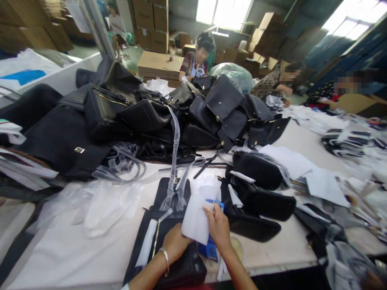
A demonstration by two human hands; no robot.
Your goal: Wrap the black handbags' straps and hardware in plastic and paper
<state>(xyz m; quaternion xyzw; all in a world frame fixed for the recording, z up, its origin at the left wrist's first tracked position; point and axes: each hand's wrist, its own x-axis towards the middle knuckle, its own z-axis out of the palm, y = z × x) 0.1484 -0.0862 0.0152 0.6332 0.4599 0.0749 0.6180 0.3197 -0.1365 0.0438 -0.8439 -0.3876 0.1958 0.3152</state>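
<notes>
A folded-looking piece of white paper (pixel 196 221) is in front of me, above a black bag. My left hand (pixel 176 243), with a bangle at its wrist, grips the paper's lower left corner; some fingers are hidden behind it. My right hand (pixel 218 226) pinches the paper's right edge, close to a blue item (pixel 222 206) whose kind I cannot make out. Underneath lies the black bag (pixel 151 245) with a gold zipper and a strap (pixel 173 145) wrapped in clear plastic. A blue box-like thing (pixel 208 251) shows below the paper.
A large heap of black bags (pixel 145 112) spans the table's far side. More black bags (pixel 263 201) lie to my right beside white sheets (pixel 326 187). Crumpled white wrapping (pixel 102 209) lies left. Several people sit or stand beyond, near stacked cartons (pixel 151 24).
</notes>
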